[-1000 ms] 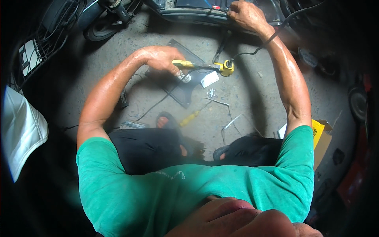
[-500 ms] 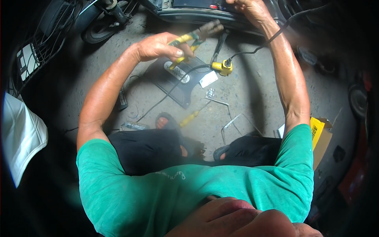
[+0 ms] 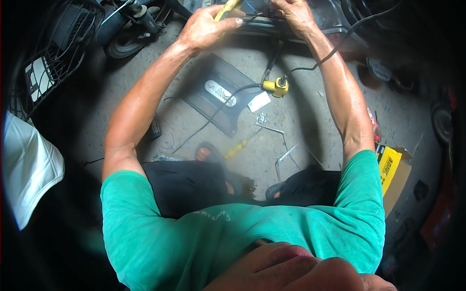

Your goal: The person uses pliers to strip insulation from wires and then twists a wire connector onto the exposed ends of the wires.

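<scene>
At the far edge of the view, my left hand [image 3: 206,28] is closed round the yellow handles of a pair of pliers [image 3: 226,9]; the jaws are out of sight. To its right, my right hand [image 3: 297,18] has its fingers bent together at the open part of a dark vehicle [image 3: 323,17]. Whatever they pinch is small and dark, and I cannot make it out. A thin blue wire [image 3: 250,7] shows between the two hands.
On the concrete floor lie a dark panel [image 3: 208,104], a yellow power connector [image 3: 276,87] on a black cable, a white card [image 3: 259,101], a yellow-handled tool [image 3: 236,149] and bent metal rods [image 3: 284,157]. A yellow box [image 3: 388,167] stands right; a wire basket [image 3: 63,53] left.
My left hand has moved forward and up with the pliers, from over the dark panel to the vehicle. My right hand has shifted slightly left, and the blue wire has come into view.
</scene>
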`<state>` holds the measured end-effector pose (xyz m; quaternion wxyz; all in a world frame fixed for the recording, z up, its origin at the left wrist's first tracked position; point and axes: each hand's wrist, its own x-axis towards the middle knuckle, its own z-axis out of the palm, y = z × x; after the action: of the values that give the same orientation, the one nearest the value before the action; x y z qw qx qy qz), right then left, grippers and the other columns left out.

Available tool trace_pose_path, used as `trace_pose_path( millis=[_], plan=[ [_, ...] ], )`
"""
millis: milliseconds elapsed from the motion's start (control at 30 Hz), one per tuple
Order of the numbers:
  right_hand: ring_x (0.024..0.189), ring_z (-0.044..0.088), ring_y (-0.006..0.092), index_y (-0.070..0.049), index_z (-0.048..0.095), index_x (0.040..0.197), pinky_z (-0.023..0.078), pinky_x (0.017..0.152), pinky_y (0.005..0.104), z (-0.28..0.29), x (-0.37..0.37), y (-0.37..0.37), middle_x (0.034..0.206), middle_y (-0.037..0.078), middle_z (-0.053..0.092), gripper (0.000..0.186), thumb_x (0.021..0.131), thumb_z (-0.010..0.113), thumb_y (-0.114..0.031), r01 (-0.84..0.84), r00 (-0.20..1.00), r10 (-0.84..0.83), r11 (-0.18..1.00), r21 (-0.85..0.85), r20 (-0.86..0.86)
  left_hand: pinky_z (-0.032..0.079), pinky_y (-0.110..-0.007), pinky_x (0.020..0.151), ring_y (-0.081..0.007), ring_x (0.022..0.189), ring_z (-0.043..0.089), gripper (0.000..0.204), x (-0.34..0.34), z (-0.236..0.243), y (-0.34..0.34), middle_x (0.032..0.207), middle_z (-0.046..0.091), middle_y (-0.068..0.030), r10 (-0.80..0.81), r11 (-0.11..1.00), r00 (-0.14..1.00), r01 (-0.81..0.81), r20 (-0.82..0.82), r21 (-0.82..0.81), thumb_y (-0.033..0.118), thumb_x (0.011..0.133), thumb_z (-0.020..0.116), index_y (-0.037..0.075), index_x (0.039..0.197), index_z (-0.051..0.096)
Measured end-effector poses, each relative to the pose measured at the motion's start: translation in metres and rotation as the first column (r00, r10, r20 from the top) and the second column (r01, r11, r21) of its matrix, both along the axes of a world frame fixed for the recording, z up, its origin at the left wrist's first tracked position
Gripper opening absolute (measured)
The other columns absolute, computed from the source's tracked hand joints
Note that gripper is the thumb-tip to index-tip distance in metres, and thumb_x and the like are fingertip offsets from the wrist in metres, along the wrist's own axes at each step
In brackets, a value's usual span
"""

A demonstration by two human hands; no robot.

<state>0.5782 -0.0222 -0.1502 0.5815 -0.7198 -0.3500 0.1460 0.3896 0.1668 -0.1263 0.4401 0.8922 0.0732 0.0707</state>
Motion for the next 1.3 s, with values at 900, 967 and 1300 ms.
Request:
trace_pose_path(
  millis=[900, 967, 1300],
  plan=[
    [0.084, 0.068, 0.0163, -0.006, 0.07, 0.116, 0.056, 0.079, 0.0329, -0.037, -0.005, 0.02, 0.091, 0.005, 0.071, 0.031, 0.102, 0.064, -0.034, -0.127, 0.895, 0.159, 0.986, -0.104, 0.416, 0.056, -0.034, 0.075, -0.0244, 0.094, 0.069, 0.055, 0.088, -0.032, 0.006, 0.119, 0.072, -0.0161, 0.155, 0.971, 0.903, -0.214, 0.401, 0.108, 0.01, 0.089, 0.064, 0.011, 0.144, 0.055],
    [0.085, 0.068, 0.0179, -0.007, 0.07, 0.116, 0.056, 0.078, 0.0327, -0.03, -0.011, 0.024, 0.093, 0.006, 0.071, 0.029, 0.103, 0.063, -0.032, -0.094, 0.904, 0.151, 0.983, -0.158, 0.4, 0.055, -0.03, 0.073, -0.0206, 0.094, 0.067, 0.061, 0.082, -0.037, 0.022, 0.118, 0.07, -0.0122, 0.256, 0.943, 0.875, -0.132, 0.411, -0.306, 0.002, 0.089, 0.064, 0.009, 0.148, 0.051],
    [0.058, 0.054, 0.0097, -0.007, 0.068, 0.093, 0.043, 0.052, 0.0266, -0.012, -0.017, 0.021, 0.068, 0.0, 0.061, 0.02, 0.101, 0.062, -0.025, 0.02, 0.976, 0.001, 0.995, 0.095, -0.217, 0.052, -0.029, 0.093, -0.0108, 0.108, 0.064, 0.049, 0.005, -0.019, 0.012, 0.115, 0.069, -0.0038, -0.04, 0.877, 0.971, -0.079, -0.236, -0.475, 0.035, 0.101, 0.064, 0.011, 0.143, 0.059]
  ],
)
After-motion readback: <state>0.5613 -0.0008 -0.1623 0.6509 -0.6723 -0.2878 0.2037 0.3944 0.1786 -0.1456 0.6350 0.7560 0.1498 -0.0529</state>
